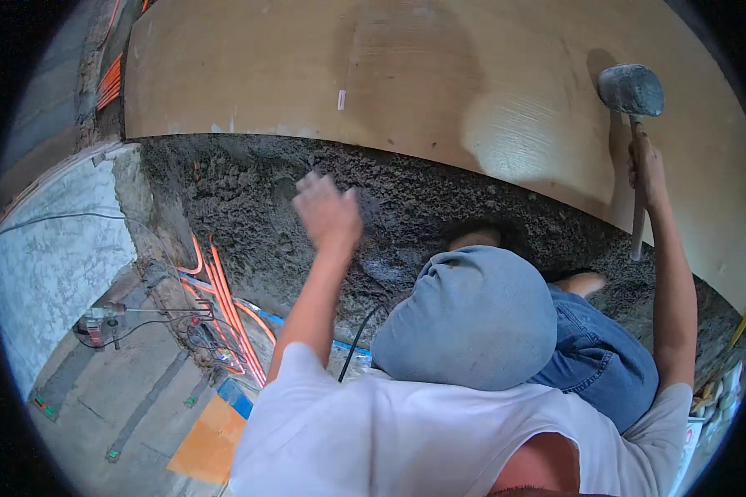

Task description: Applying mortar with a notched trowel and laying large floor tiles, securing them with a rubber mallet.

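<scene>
Step in hand — seating the tile [439,74] on the mortar [307,199]. Right hand [645,170], fingers clamped on the mallet [632,91], at 2 o'clock over the tile. Left hand [327,211], blurred, fingers apart, above mortar — at 11 o'clock. Next move likely calls for light, even taps.

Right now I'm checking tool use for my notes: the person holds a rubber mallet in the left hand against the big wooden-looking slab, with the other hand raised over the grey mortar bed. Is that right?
Not quite. The head view shows the rubber mallet in the right hand, its head against the big wooden-looking slab. The left hand, blurred and holding nothing, is the one raised over the grey mortar bed.
</scene>
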